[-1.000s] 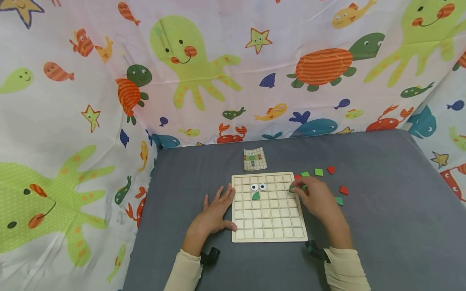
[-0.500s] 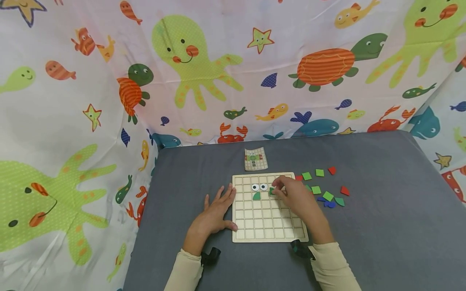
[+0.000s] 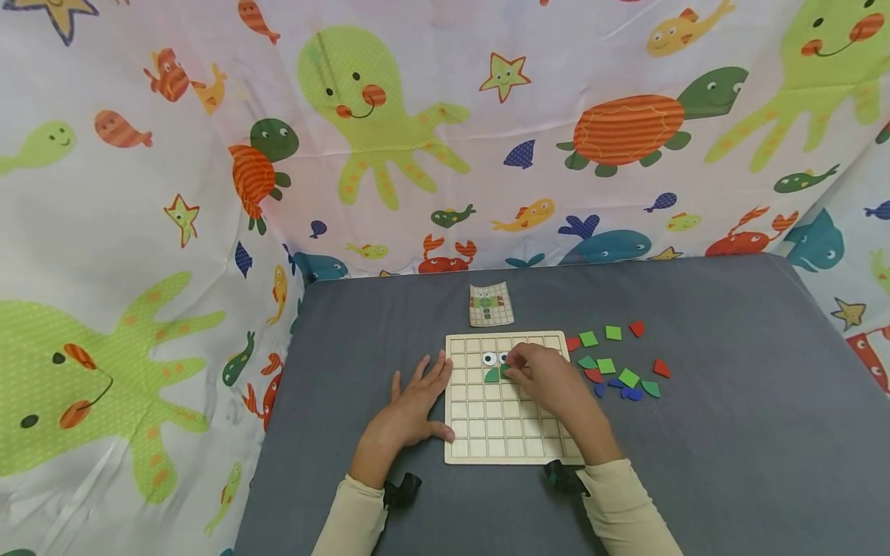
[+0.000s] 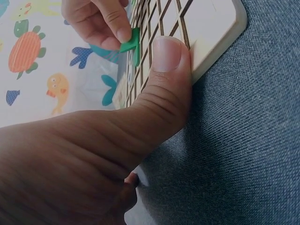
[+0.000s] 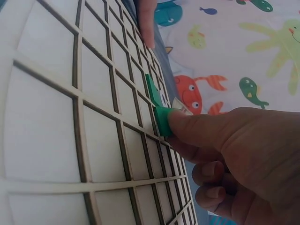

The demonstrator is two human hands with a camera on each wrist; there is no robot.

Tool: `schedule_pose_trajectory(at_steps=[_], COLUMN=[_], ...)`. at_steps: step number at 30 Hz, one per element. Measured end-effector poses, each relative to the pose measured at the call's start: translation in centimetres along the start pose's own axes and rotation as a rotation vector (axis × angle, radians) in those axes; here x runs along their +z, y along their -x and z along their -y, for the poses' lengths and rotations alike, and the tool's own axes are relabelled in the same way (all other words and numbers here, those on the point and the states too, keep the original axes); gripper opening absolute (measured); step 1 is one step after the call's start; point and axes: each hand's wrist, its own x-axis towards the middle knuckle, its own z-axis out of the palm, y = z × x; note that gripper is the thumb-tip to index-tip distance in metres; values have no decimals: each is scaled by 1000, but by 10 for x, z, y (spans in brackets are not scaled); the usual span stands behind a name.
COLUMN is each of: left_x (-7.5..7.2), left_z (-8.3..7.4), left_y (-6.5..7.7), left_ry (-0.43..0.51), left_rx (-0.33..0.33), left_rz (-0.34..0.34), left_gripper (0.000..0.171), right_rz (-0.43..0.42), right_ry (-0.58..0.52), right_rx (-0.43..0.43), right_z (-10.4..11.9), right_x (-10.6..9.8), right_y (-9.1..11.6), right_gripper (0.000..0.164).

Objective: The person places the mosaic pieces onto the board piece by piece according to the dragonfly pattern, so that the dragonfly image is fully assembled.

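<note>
A wooden grid board (image 3: 497, 428) lies on the grey cloth. My left hand (image 3: 403, 417) rests along its left edge with fingers spread, and the thumb (image 4: 166, 61) touches the near corner area in the left wrist view. Between thumb and index finger, my right hand (image 3: 556, 382) pinches a green tile (image 5: 162, 122) over the upper part of the board. A dark green quarter-round tile (image 3: 491, 375) sits in a cell just left of it. Above that is a round eye tile (image 3: 490, 359); a second eye is partly hidden by the right fingers.
Right of the board lie several loose tiles: light green squares (image 3: 606, 366), red ones (image 3: 662, 368), blue ones (image 3: 631, 394) and dark green ones (image 3: 650, 388). A small pattern card (image 3: 490, 305) lies behind the board. A printed curtain (image 3: 410, 232) hangs beyond the table.
My right hand has moved left from the board's right edge to the cell beside the placed green tile, carrying its green tile. The left hand stays where it was.
</note>
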Motion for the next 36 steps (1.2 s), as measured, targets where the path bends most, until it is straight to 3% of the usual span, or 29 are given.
schedule_pose_trajectory(at_steps=[36], left_x=[1], left_z=[1], left_y=[0], left_ry=[18], left_rx=[9], left_rz=[-4], left_gripper=[122], right_rz=[-41], right_ry=[48], right_rx=[-50], right_z=[2], right_x=[5], right_y=[4], right_gripper=[7])
